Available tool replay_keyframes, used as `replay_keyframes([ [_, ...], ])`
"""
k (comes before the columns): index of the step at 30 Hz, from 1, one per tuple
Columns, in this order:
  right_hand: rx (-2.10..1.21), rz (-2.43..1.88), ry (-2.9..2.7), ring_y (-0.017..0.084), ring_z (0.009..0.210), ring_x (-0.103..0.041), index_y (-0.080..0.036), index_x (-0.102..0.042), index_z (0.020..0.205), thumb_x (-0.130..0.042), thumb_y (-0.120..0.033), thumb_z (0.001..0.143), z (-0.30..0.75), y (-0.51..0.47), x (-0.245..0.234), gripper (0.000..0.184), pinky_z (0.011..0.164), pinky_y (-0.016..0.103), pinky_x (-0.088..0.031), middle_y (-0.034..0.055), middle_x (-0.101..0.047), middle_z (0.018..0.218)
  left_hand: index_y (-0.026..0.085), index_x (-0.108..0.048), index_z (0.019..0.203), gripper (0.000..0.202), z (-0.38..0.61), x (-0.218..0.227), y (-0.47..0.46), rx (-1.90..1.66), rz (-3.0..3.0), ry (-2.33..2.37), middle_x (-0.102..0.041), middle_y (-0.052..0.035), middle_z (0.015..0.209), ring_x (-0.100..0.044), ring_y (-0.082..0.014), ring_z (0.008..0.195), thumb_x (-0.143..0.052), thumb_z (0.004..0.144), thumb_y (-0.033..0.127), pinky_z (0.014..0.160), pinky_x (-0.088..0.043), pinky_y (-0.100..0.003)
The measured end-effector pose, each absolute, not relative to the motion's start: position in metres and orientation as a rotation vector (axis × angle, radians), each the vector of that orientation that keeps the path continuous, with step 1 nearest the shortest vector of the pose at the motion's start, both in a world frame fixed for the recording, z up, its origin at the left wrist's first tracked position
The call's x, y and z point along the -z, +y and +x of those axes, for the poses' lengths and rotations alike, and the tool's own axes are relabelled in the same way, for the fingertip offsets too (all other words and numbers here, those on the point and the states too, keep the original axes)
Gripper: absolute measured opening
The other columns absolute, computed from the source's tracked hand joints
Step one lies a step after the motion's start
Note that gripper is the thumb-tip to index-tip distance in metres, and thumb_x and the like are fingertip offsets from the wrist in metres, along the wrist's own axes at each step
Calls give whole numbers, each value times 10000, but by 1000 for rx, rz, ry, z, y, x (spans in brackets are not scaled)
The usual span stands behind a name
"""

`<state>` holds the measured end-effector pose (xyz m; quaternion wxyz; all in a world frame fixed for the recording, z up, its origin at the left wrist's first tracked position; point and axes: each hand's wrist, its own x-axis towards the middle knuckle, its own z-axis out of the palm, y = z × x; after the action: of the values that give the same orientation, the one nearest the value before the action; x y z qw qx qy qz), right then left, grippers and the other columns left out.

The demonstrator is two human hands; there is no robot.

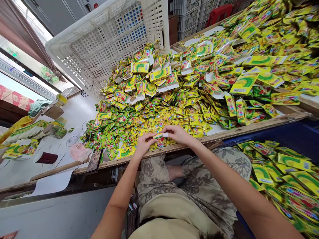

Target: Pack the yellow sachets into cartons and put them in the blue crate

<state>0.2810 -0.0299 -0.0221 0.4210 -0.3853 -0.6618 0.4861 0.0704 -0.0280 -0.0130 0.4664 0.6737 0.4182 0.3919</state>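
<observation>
Between my two hands, just above the table's front edge, is a small yellow and green carton [159, 140] with a white end flap. My left hand [145, 143] pinches its left side between thumb and fingers. At the white flap on the right, the thumb and fingers of my right hand [178, 134] are closed on the same carton. Under and behind my hands lies a heap of small yellow and green sachets [149, 124]. Open-ended cartons [160, 74] are piled on top of the sachets farther back.
A white plastic crate [89, 49] lies tipped on its side behind the pile. More cartons [279, 39] cover the back right. At lower right, a blue bin [299, 132] holds packed cartons. A dark red cup [46, 158], a pink cloth [79, 151] and a jar [59, 132] stand left.
</observation>
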Motion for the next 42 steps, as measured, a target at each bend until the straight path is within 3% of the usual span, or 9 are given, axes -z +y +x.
replay_keyframes([
  [5,-1192,-996,-1604,164,769,-637,-180,-650,973,-591,-278,769,278,-37,29,234,735,311,-505,35,-683,845,199,-675,1027,359,76,30,-32,-1066,1534,1056,-698,-58,946,-647,-150,796,-736,695,321,759,-519,-292],
  [9,-1189,-1007,-1553,159,768,-626,-185,-625,993,-616,-298,757,277,-36,32,261,730,312,-510,37,-668,858,184,-669,938,317,80,33,-30,-1065,1462,1051,-688,-55,906,-643,-149,785,-750,677,345,749,-521,-289],
  [14,-1280,-969,-1468,167,796,-625,-178,-629,891,-623,-348,754,279,-30,32,218,758,319,-503,37,-660,840,180,-662,907,316,81,31,-27,-1042,1439,1042,-682,-43,887,-640,-148,783,-760,660,351,750,-520,-292],
  [21,-895,-1151,-1607,139,654,-553,-178,-643,819,-571,-211,771,279,-37,22,92,615,268,-452,31,-619,771,188,-658,930,296,82,33,-26,-1055,1429,1020,-676,-45,912,-637,-142,806,-745,683,327,774,-516,-288],
  [26,-631,-1201,-1785,168,757,-576,-176,-652,830,-495,-89,772,276,-45,7,189,681,279,-435,55,-651,811,186,-660,928,307,84,31,-27,-1057,1418,1042,-673,-43,884,-631,-139,776,-747,678,342,750,-518,-289],
  [36,-574,-1230,-1937,169,736,-572,-177,-657,781,-506,-65,755,280,-42,2,189,678,264,-414,46,-624,762,204,-695,943,245,84,28,-29,-1075,1535,1029,-684,-38,901,-622,-126,754,-716,727,316,702,-509,-260],
  [42,-558,-1196,-1944,170,736,-548,-179,-625,770,-481,-77,773,283,-47,6,176,672,270,-417,48,-566,778,204,-717,845,149,83,30,-26,-1137,1664,950,-702,-56,922,-647,-172,894,-710,734,304,812,-525,-334],
])
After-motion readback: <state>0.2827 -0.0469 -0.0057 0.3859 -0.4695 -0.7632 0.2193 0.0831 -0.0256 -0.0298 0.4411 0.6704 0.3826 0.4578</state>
